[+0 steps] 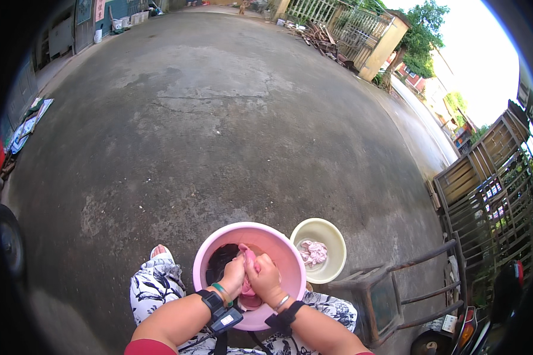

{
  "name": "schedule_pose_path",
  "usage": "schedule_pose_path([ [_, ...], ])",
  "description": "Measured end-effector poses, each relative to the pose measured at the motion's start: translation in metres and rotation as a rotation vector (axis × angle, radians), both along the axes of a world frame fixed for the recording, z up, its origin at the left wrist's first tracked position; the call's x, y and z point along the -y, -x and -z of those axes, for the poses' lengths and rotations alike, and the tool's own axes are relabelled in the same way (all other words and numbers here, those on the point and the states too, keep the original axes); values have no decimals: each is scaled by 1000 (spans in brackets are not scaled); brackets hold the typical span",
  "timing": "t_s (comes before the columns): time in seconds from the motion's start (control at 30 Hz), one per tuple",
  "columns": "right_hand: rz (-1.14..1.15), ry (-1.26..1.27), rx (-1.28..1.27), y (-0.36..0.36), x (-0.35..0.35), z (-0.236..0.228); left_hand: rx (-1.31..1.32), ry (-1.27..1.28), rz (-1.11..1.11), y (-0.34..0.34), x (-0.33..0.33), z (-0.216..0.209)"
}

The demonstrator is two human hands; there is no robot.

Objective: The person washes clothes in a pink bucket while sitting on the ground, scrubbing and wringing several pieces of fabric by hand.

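Observation:
A large pink basin (290, 260) stands on the ground between my legs, with dark cloth (220, 260) at its left side. Over it, my left hand (233, 278) and my right hand (265, 278) are side by side, both closed on a wet-looking pink cloth (249, 258). Part of that cloth sticks up between my fists, and more of it hangs below them into the basin. What lies under my hands is partly hidden.
A pale yellow basin (336, 248) with a crumpled light pink cloth (312, 252) touches or nearly touches the pink one at the right. Beyond it is a wooden chair (391, 290). A metal gate (485, 189) stands farther right, and a wheel (9, 241) is at the left edge.

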State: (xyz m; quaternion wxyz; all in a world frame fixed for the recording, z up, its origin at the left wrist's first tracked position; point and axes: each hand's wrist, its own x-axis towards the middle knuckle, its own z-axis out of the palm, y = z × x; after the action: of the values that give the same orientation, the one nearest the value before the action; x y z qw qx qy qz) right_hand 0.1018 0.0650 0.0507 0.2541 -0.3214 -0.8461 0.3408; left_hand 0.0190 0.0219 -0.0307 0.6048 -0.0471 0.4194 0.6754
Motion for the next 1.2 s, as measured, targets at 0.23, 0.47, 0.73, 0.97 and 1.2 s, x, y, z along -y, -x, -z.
schedule_pose_path([
  [0.23,98,772,-99,-17,-46,31,-48,8,20,2,-4,-20],
  [0.47,-125,702,-261,-20,-45,27,-269,-4,-80,16,-7,-11],
  [0.73,-262,-51,-196,-1,16,-26,29,30,20,31,0,-24],
  [0.97,-27,-125,-93,0,-16,57,-84,199,-58,-4,1,-23],
  [1.2,-100,-272,-160,-2,9,34,-12,153,129,2,11,-34],
])
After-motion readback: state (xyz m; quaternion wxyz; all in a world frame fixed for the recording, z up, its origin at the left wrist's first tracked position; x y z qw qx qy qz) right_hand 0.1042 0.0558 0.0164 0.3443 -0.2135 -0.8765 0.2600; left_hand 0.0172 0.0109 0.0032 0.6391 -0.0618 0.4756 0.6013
